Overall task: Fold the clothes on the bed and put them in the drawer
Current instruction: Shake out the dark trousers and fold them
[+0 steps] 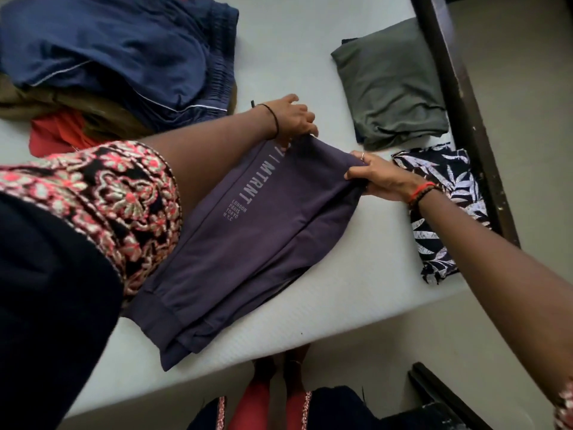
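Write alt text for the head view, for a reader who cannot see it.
The left hand and right hand grip one end of purple trousers lying partly folded on a white bed. A folded grey-green garment and a leaf-print garment lie to the right; a heap of unfolded clothes sits upper left.

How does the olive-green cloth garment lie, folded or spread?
Folded: the olive-green cloth garment lies as a compact rectangle with layered edges.
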`<state>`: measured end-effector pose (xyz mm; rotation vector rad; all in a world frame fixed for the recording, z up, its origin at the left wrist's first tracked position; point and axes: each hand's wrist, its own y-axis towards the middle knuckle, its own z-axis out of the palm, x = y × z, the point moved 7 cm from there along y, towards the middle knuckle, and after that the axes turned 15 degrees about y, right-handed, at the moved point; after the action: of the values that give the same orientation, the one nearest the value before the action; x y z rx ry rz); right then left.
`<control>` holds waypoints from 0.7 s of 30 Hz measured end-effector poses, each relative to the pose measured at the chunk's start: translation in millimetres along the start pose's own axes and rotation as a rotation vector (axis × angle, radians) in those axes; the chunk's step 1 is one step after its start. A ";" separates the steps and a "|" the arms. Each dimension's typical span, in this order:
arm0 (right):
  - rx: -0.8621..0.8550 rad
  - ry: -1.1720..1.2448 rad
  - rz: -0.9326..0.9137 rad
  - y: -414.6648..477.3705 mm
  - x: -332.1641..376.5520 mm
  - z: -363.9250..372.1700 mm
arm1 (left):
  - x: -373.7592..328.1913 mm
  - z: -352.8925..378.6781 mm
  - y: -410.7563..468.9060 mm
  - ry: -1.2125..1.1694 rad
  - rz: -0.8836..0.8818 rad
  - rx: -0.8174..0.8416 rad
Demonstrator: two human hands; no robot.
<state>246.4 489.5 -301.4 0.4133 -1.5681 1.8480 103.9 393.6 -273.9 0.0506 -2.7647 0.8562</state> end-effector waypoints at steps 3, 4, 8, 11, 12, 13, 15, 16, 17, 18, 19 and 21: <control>-0.019 -0.070 -0.076 -19.8 13.2 8.3 | 8.1 -14.0 -9.1 0.100 0.036 -0.043; -0.026 -0.114 -0.107 -28.9 20.1 14.2 | 10.3 -20.0 -16.9 0.128 0.047 -0.096; -0.068 -0.415 -0.304 -73.9 41.0 53.3 | 12.3 -41.9 -69.2 0.128 0.087 -0.395; -0.140 -0.662 -0.387 -106.1 32.8 94.6 | 4.0 -37.7 -125.3 0.137 0.072 -0.522; -0.132 -0.719 -0.384 -115.2 24.1 114.3 | 0.2 -31.2 -145.3 0.142 0.050 -0.540; -0.125 -0.772 -0.377 -122.2 12.2 132.9 | -5.0 -22.3 -163.4 0.144 0.027 -0.541; -0.164 -1.019 -0.486 -130.6 -15.5 172.3 | -18.0 -0.2 -199.6 0.136 -0.012 -0.532; -0.208 -1.146 -0.594 -131.6 -30.8 189.8 | -25.8 13.3 -214.9 0.123 -0.027 -0.516; -0.225 -1.232 -0.656 -127.7 -50.4 204.8 | -35.3 28.1 -230.1 0.112 -0.040 -0.503; -0.221 -1.277 -0.680 -123.3 -68.2 216.1 | -44.8 42.3 -239.2 0.101 -0.041 -0.493; -0.219 -1.321 -0.677 -118.8 -84.8 227.2 | -56.3 59.3 -250.0 0.082 -0.047 -0.477; -0.188 -1.387 -0.583 -108.3 -114.7 238.3 | -77.4 90.1 -261.9 0.017 -0.065 -0.427</control>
<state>359.2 234.5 -238.4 2.0840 -2.0076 0.8294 186.3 123.4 -220.0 0.0542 -2.8474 0.2370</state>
